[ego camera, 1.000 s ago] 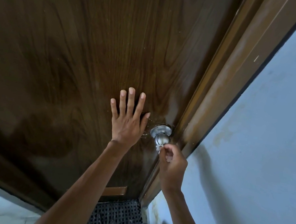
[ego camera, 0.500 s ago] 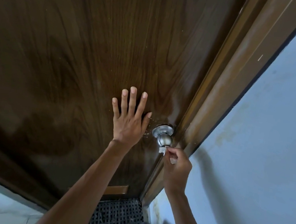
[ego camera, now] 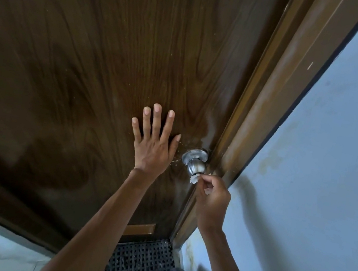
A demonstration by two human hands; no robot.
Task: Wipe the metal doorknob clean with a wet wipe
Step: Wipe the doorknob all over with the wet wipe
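Left hand (ego camera: 152, 147) flat with fingers spread on the dark wooden door (ego camera: 91, 63), metal doorknob (ego camera: 194, 162) near the door frame (ego camera: 281, 93), right hand (ego camera: 211, 198) pinching a white wet wipe (ego camera: 194, 179) against the doorknob's end

Most of the wet wipe (ego camera: 194, 180) is hidden inside the right hand (ego camera: 212, 199).

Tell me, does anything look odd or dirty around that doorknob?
Yes: thin cobweb-like strands cling to the door just left of the metal doorknob, and yellowish stains mark the blue wall beside the door frame.
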